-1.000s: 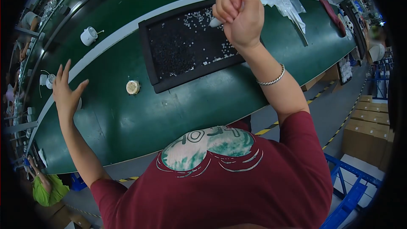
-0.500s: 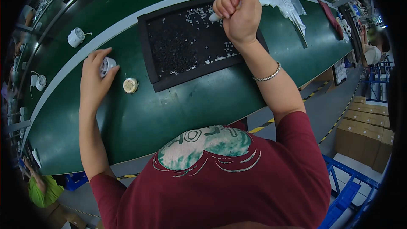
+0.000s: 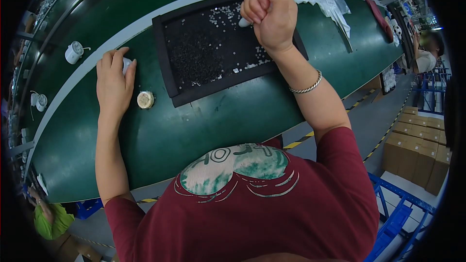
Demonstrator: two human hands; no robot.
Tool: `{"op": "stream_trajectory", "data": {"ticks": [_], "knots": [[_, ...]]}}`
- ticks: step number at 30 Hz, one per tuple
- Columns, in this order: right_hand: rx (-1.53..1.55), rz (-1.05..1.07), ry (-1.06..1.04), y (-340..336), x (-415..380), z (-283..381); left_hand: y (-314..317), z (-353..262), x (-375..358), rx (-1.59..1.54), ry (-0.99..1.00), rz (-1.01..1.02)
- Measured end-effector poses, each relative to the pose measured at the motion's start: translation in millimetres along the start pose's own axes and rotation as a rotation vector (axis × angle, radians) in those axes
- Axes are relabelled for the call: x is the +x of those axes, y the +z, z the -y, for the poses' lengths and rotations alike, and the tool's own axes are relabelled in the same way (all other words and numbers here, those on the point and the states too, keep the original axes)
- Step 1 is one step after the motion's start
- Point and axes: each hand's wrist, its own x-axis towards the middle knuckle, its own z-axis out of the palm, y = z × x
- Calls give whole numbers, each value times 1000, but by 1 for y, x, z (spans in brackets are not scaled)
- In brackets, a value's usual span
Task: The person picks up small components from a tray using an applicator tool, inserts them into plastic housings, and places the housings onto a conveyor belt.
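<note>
My left hand [image 3: 114, 80] is curled over a white plastic part [image 3: 127, 66] on the green bench, with thumb and fingers on either side of it; most of the part is hidden beneath the hand. Closed in a fist, my right hand [image 3: 273, 17] is raised over the far right of a black tray [image 3: 167, 75]. A white rounded end [image 3: 244, 22] sticks out of that fist, and the rest of the object is covered. Small black pieces [image 3: 196, 58] and small pale pieces [image 3: 223, 15] lie scattered in the tray. A round cream-coloured piece [image 3: 145, 100] sits between my left hand and the tray.
Beyond a pale curved rail [image 3: 114, 42], white parts with wires, such as this cup-shaped one [image 3: 74, 52], stand on a green surface. White plastic bags [image 3: 330, 12] and a dark red item [image 3: 378, 22] lie to the right. Other people [image 3: 51, 221] are at the sides.
My left fingers have closed further over the white part, covering more of it. The white parts beyond the rail have shifted left. My right fist stays nearly still.
</note>
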Motion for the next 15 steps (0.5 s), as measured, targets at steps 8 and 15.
{"op": "stream_trajectory", "data": {"ticks": [8,15], "knots": [[-6,4,19,3,0,-1,0,2,0,4,13,-8],[-105,45,17,10,-3,3,0,3,-1,11,27,-10]]}}
